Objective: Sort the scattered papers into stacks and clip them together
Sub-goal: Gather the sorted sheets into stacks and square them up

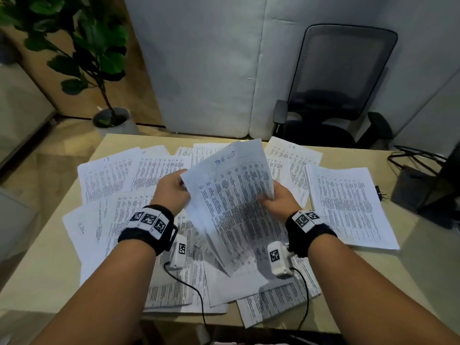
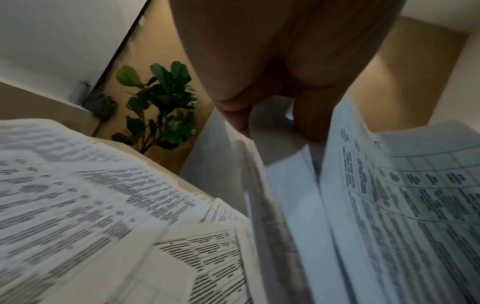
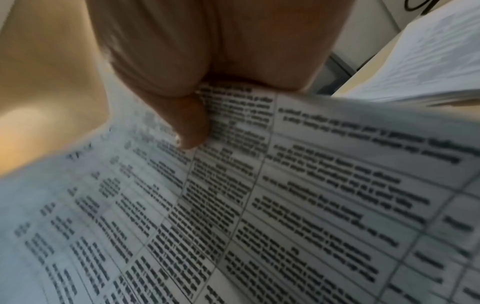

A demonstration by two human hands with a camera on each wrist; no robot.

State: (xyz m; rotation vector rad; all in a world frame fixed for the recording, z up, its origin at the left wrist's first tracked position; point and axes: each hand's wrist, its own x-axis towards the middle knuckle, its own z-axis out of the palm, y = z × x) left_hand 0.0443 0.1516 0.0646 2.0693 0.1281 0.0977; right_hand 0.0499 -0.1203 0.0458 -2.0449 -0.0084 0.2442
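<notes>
Both hands hold a sheaf of printed sheets (image 1: 234, 195) up above the middle of the desk; blue handwriting heads its top page. My left hand (image 1: 174, 189) grips the sheaf's left edge, and in the left wrist view its fingers (image 2: 309, 121) reach in between the sheets (image 2: 389, 205). My right hand (image 1: 272, 199) pinches the right edge, the thumb (image 3: 191, 123) pressed on the printed table (image 3: 285, 195). Several more printed sheets (image 1: 117, 175) lie scattered over the desk. A squared stack (image 1: 348, 205) lies at the right.
The wooden desk (image 1: 49, 257) shows bare at its left and right margins. A black stand with cables (image 1: 423, 188) sits at the right edge, small dark clips (image 1: 379, 192) beside it. Behind the desk stand an office chair (image 1: 336, 90) and a potted plant (image 1: 99, 58).
</notes>
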